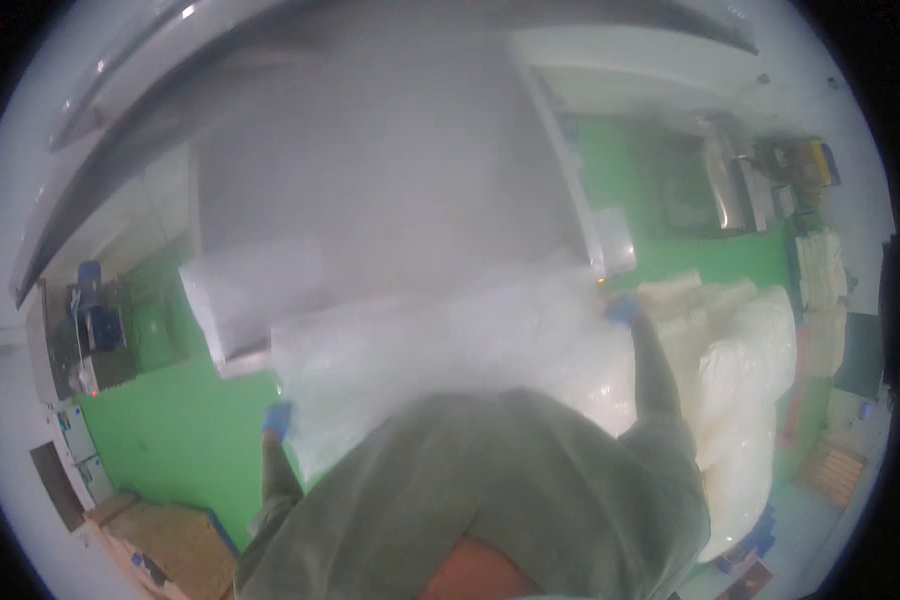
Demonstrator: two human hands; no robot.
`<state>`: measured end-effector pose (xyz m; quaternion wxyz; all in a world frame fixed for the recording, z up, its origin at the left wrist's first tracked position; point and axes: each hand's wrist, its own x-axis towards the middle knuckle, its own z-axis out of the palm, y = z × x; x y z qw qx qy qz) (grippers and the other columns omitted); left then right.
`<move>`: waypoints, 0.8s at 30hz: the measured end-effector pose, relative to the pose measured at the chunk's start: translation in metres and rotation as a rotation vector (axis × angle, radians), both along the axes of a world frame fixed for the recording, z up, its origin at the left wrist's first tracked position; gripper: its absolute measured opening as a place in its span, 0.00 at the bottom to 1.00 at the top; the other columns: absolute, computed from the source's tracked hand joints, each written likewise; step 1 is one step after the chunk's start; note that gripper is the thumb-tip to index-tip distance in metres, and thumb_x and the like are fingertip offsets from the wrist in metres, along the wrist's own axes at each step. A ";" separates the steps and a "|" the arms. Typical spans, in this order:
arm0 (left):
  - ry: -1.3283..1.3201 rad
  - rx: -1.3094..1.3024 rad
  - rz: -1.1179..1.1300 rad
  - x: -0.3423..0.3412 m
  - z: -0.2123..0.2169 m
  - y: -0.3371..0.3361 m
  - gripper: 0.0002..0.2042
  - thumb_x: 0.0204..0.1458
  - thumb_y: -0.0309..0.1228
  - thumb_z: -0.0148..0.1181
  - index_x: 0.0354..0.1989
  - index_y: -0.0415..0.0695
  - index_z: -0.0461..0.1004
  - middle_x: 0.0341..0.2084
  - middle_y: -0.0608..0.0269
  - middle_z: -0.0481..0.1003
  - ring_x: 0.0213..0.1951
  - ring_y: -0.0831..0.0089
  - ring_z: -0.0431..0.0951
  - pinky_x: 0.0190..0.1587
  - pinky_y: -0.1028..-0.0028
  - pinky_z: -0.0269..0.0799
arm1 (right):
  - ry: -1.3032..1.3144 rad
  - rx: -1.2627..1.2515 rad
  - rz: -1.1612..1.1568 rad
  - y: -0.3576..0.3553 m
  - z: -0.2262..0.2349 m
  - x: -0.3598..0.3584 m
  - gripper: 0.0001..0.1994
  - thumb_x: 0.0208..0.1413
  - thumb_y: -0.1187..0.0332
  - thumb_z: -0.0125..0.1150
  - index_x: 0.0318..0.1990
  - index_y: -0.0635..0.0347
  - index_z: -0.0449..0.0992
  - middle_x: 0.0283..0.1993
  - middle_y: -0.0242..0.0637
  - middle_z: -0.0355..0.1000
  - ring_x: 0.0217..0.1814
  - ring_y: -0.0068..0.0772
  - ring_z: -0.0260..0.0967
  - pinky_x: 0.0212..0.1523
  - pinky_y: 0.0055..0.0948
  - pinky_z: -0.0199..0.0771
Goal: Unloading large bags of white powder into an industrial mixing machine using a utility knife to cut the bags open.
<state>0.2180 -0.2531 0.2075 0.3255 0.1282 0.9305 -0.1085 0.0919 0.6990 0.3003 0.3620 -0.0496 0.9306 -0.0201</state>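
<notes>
A wide white translucent sheet (450, 340) spreads in front of my body, its far part lying against a large grey surface (370, 150). My left hand (278, 420), in a blue glove, is closed at the sheet's left edge. Farther off, my right hand (623, 308), gloved in blue too, is closed at the sheet's right side. Both hands look small and hazy, and the single fingers do not show clearly. My body hides the near part of the sheet.
Bulky white wrapped bundles (740, 390) stand close on my right. On the left is a brown cardboard box (175, 545). Dark equipment (98, 335) stands far left, and metal equipment (730, 185) far right. The floor (170, 440) is green.
</notes>
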 end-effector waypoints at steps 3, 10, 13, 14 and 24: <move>0.315 0.283 0.182 -0.030 0.001 0.004 0.09 0.49 0.29 0.44 0.29 0.39 0.72 0.25 0.54 0.75 0.28 0.64 0.75 0.31 0.68 0.70 | 0.066 -0.105 -0.444 0.013 -0.013 0.000 0.24 0.46 0.66 0.50 0.55 0.53 0.62 0.51 0.42 0.65 0.37 0.42 0.68 0.38 0.36 0.68; 0.346 0.506 0.490 -0.141 0.066 0.093 0.10 0.53 0.28 0.42 0.38 0.38 0.69 0.33 0.54 0.72 0.38 0.64 0.71 0.41 0.69 0.66 | 0.650 -0.394 -0.410 -0.158 0.113 -0.107 0.13 0.55 0.63 0.45 0.28 0.60 0.73 0.24 0.47 0.70 0.24 0.42 0.66 0.25 0.37 0.63; 0.337 -0.028 0.146 -0.166 0.088 0.119 0.12 0.54 0.27 0.40 0.44 0.41 0.68 0.39 0.50 0.71 0.44 0.63 0.69 0.45 0.68 0.64 | 0.921 -0.382 -0.386 -0.242 0.168 -0.117 0.15 0.55 0.60 0.45 0.26 0.59 0.74 0.21 0.49 0.68 0.22 0.47 0.66 0.23 0.40 0.62; 0.339 0.029 0.249 -0.160 0.085 0.123 0.12 0.53 0.28 0.42 0.44 0.42 0.68 0.40 0.48 0.70 0.44 0.61 0.69 0.45 0.68 0.65 | 1.095 -0.376 -0.504 -0.247 0.177 -0.117 0.15 0.55 0.59 0.44 0.27 0.58 0.74 0.21 0.48 0.68 0.23 0.49 0.66 0.22 0.41 0.62; 1.122 1.050 1.406 -0.176 0.164 0.080 0.10 0.49 0.30 0.47 0.25 0.36 0.70 0.21 0.63 0.67 0.23 0.74 0.61 0.22 0.71 0.61 | 0.930 -0.205 -0.475 -0.042 0.044 -0.101 0.14 0.56 0.60 0.44 0.30 0.59 0.72 0.15 0.37 0.64 0.16 0.33 0.62 0.17 0.35 0.62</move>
